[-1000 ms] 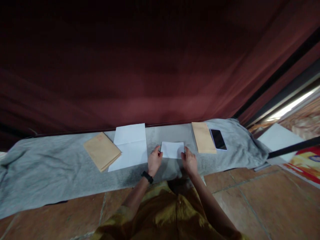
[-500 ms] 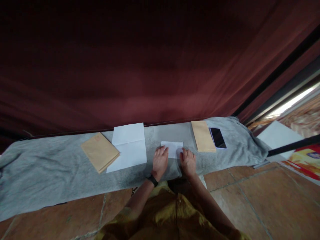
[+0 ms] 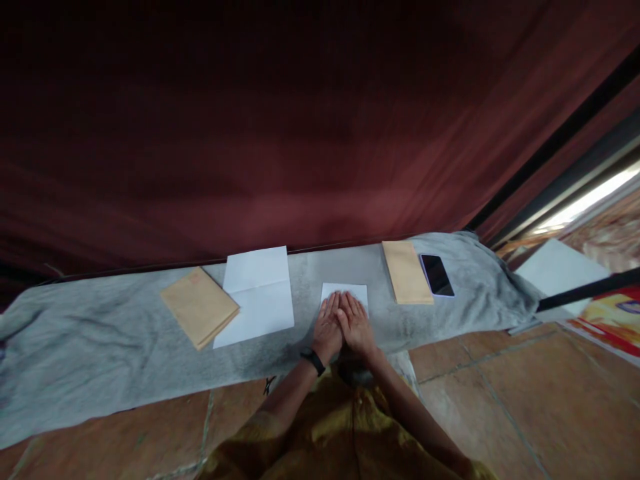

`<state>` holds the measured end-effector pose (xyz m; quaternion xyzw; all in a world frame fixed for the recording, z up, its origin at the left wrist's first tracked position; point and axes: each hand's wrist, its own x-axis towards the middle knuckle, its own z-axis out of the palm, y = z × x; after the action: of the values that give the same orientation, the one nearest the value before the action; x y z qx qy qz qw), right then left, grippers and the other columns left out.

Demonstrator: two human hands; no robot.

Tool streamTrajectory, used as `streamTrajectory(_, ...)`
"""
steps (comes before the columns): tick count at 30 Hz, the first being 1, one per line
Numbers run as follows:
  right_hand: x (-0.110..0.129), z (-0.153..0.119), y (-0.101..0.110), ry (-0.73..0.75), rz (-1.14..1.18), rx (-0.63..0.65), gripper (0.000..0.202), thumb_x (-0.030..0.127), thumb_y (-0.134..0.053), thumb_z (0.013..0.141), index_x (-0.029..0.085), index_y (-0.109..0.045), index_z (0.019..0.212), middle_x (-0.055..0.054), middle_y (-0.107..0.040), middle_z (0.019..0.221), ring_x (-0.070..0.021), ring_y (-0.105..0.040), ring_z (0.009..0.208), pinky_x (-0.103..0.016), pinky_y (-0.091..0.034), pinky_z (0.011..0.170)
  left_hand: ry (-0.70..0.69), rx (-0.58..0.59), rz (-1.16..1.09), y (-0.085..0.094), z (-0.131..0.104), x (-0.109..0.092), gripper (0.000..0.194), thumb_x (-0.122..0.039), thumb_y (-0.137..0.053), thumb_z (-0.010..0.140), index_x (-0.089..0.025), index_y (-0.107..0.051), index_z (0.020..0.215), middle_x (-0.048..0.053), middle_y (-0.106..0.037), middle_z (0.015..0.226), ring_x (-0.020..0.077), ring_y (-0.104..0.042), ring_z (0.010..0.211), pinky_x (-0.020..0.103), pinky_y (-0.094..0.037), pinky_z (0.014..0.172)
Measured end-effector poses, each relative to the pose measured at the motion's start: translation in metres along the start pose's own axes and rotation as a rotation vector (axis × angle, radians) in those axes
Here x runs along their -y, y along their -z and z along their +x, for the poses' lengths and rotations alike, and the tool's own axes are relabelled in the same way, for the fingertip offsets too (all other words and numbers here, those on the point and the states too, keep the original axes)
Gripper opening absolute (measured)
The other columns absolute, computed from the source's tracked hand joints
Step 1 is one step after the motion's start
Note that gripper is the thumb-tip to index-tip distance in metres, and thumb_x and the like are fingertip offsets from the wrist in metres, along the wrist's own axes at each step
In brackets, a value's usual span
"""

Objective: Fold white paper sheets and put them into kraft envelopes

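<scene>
A small folded white paper [image 3: 344,289] lies on the grey cloth in front of me, its lower part hidden under my hands. My left hand [image 3: 329,330] rests flat on it, fingers stretched forward, with a dark band on the wrist. Beside it and touching it, my right hand [image 3: 356,327] also lies flat on the paper, fingers extended. To the left is a larger white sheet [image 3: 260,290] with a crease across it. A stack of brown envelopes [image 3: 200,307] overlaps that sheet's left side. Another brown envelope stack [image 3: 407,273] lies on the right.
A phone [image 3: 437,275] with a dark screen lies right of the right envelopes. The grey cloth [image 3: 115,333] covers a long narrow surface against a dark red curtain [image 3: 280,167]. Tiled floor [image 3: 525,380] shows below, and a white sheet [image 3: 560,270] and colourful packaging at far right.
My two hands have come together from the paper's left and right sides and now lie flat over its middle and lower part. The envelopes, large sheet and phone stay in place.
</scene>
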<state>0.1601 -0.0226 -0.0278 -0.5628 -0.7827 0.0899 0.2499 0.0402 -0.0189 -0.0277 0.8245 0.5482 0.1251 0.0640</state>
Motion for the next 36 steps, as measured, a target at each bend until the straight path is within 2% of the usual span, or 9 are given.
streamTrajectory(3, -0.013, -0.008, 0.003, -0.001, -0.094, -0.014, 0.057, 0.04, -0.028, 0.106, 0.012, -0.033, 0.155, -0.017, -0.039, 0.158, -0.0279, -0.033, 0.148, -0.05, -0.028, 0.12, 0.07, -0.041, 0.006, 0.004, -0.001, 0.006, 0.064, -0.022, -0.033, 0.098, -0.014, -0.016, 0.159, 0.015, -0.03, 0.163, 0.0248, -0.024, 0.152, 0.051, -0.023, 0.123)
streamTrajectory(7, -0.03, -0.017, 0.01, -0.008, -0.16, -0.029, 0.058, 0.04, -0.032, 0.105, 0.016, -0.027, 0.158, -0.015, -0.038, 0.159, -0.0285, -0.034, 0.148, -0.051, -0.028, 0.12, 0.152, -0.093, 0.009, 0.007, -0.004, 0.017, 0.064, -0.029, -0.034, 0.099, -0.014, -0.019, 0.159, 0.014, -0.032, 0.162, 0.0254, -0.026, 0.151, 0.05, -0.025, 0.122)
streamTrajectory(14, -0.041, -0.023, 0.013, -0.078, -0.197, -0.068, 0.059, 0.041, -0.031, 0.106, 0.013, -0.03, 0.157, -0.018, -0.041, 0.156, -0.0312, -0.037, 0.146, -0.052, -0.027, 0.119, 0.234, -0.15, 0.039, 0.014, -0.008, 0.024, 0.063, -0.03, -0.035, 0.098, -0.011, -0.023, 0.158, 0.016, -0.036, 0.159, 0.0278, -0.025, 0.152, 0.054, -0.022, 0.123)
streamTrajectory(17, -0.04, -0.024, 0.013, -0.082, -0.209, -0.062, 0.059, 0.04, -0.033, 0.105, 0.012, -0.03, 0.157, -0.018, -0.041, 0.156, -0.0317, -0.037, 0.146, -0.052, -0.027, 0.119, 0.243, -0.169, 0.034, 0.016, -0.001, 0.013, 0.063, -0.027, -0.033, 0.099, -0.004, -0.023, 0.156, 0.021, -0.03, 0.161, 0.0298, -0.02, 0.153, 0.056, -0.02, 0.124)
streamTrajectory(19, -0.04, -0.025, 0.014, -0.084, -0.214, -0.061, 0.059, 0.037, -0.034, 0.104, 0.012, -0.028, 0.157, -0.018, -0.04, 0.157, -0.0313, -0.035, 0.147, -0.052, -0.026, 0.119, 0.154, -0.132, -0.003, 0.014, 0.008, -0.001, 0.06, -0.027, -0.032, 0.1, -0.004, -0.025, 0.155, 0.019, -0.029, 0.162, 0.0284, -0.019, 0.153, 0.054, -0.022, 0.124)
streamTrajectory(23, -0.04, -0.027, 0.014, -0.039, -0.236, -0.032, 0.065, 0.024, -0.039, 0.097, 0.014, -0.023, 0.159, -0.016, -0.033, 0.161, -0.0306, -0.03, 0.149, -0.054, -0.024, 0.121, -0.068, 0.026, -0.073, 0.003, 0.03, -0.033, 0.055, -0.034, -0.028, 0.103, -0.012, -0.034, 0.153, 0.01, -0.033, 0.162, 0.0228, -0.023, 0.152, 0.047, -0.022, 0.126)
streamTrajectory(27, -0.041, -0.029, 0.014, 0.0, -0.292, -0.002, 0.067, 0.021, -0.044, 0.093, 0.012, -0.028, 0.158, -0.017, -0.031, 0.162, -0.0317, -0.026, 0.15, -0.054, -0.024, 0.121, -0.047, 0.069, -0.054, -0.005, 0.048, -0.045, 0.058, -0.042, -0.023, 0.105, -0.014, -0.032, 0.155, 0.008, -0.034, 0.162, 0.0202, -0.024, 0.152, 0.042, -0.022, 0.126)
streamTrajectory(31, -0.04, -0.027, 0.012, -0.042, -0.311, -0.02, 0.058, 0.02, -0.037, 0.098, 0.01, -0.035, 0.154, -0.016, -0.038, 0.159, -0.0292, -0.031, 0.148, -0.051, -0.025, 0.121, 0.022, 0.048, 0.008, -0.008, 0.054, -0.03, 0.06, -0.043, -0.019, 0.105, -0.014, -0.032, 0.155, 0.009, -0.032, 0.162, 0.02, -0.023, 0.152, 0.042, -0.021, 0.125)
streamTrajectory(36, -0.038, -0.024, 0.011, -0.093, -0.288, -0.072, 0.053, 0.028, -0.034, 0.103, 0.013, -0.037, 0.154, -0.013, -0.042, 0.157, -0.0264, -0.037, 0.146, -0.047, -0.024, 0.121, 0.055, -0.048, 0.087, -0.009, 0.042, 0.005, 0.059, -0.039, -0.025, 0.104, -0.011, -0.031, 0.155, 0.012, -0.03, 0.162, 0.0226, -0.023, 0.152, 0.044, -0.02, 0.125)
